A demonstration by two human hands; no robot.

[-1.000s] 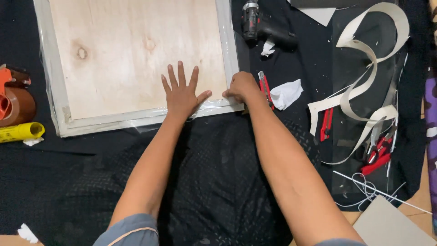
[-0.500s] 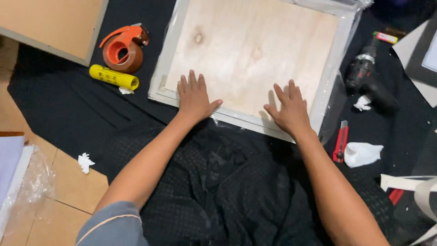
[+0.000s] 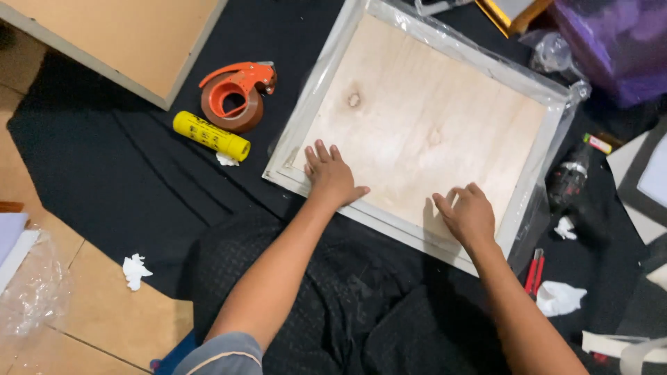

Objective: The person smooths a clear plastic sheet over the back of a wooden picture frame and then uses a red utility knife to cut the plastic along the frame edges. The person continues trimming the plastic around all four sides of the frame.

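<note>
I saw the black cloth spread over the floor, its left edge giving way to bare tan floor tiles, so the freest room lay to my lower left. On the cloth lay the framed plywood panel, turned at an angle, its pale grey frame wrapped in clear film and its near long edge running just in front of my lap. A second board sat well apart at the upper left. To the right the space was crowded: a purple bag past the panel's far corner, and a black drill just beside its right edge.

My left hand lay flat and released, fingers spread, near the panel's near-left corner, palm on the wood and heel at the frame. My right hand rested on the wood by the near-right corner, fingers bent and loosely curled, gripping nothing that I could make out.

The plywood face was light, with one dark knot.

Left of the panel stood an orange tape dispenser, with a yellow tube just beside it. A red cutter and a crumpled white tissue lay near my right forearm.
</note>
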